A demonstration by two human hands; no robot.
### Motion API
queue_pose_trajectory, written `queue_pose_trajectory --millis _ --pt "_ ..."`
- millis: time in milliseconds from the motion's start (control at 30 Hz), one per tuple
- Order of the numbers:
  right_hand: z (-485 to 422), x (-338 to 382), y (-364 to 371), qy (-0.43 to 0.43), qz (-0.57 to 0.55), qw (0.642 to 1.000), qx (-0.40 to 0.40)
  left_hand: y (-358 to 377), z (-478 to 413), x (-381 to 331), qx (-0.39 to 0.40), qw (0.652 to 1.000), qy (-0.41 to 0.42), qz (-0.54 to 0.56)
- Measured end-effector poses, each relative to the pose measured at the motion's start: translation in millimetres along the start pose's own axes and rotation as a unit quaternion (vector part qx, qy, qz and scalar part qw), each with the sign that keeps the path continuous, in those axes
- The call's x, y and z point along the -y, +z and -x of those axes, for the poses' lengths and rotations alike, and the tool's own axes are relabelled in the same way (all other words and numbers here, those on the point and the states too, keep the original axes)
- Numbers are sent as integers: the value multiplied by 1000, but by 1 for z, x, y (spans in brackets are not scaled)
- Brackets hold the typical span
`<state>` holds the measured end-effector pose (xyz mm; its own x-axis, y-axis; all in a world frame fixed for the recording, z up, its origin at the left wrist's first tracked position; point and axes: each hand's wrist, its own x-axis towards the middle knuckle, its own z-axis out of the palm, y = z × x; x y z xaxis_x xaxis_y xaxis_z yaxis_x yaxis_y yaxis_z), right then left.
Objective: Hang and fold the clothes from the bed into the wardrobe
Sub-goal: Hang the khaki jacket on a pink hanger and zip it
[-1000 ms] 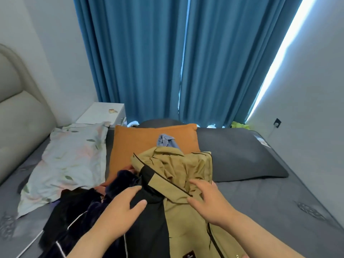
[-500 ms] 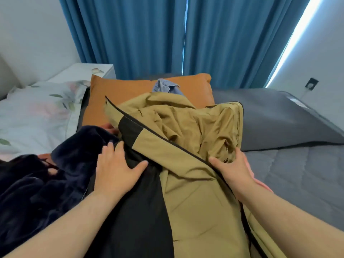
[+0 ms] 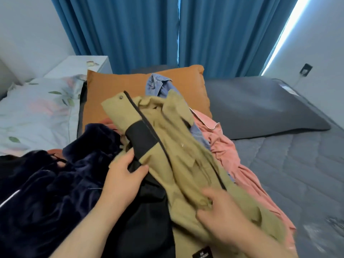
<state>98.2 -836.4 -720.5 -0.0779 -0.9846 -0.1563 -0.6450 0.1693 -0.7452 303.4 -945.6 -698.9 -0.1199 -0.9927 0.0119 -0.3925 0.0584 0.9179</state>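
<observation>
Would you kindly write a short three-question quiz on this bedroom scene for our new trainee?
1. True or false: the left hand has its grip on the black panel of the khaki jacket.
2. Which garment shows from under the jacket's right side? A. pink garment B. white towel C. red scarf
3. Fill in: the denim garment lies against the ____ pillow.
Key: 1 true; 2 A; 3 orange.

Grey quilted bed, pillows, heaped clothes
</observation>
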Motion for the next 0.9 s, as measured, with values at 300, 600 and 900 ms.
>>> queue_pose_trajectory --millis 300,600,900 --pt "174 18 45 238 -45 925 293 -75 192 12 165 960 -205 -98" --pt "219 35 54 278 -125 951 60 -88 225 1 131 947 -286 -63" --pt "82 50 83 352 -316 881 -35 -54 148 37 25 952 -303 37"
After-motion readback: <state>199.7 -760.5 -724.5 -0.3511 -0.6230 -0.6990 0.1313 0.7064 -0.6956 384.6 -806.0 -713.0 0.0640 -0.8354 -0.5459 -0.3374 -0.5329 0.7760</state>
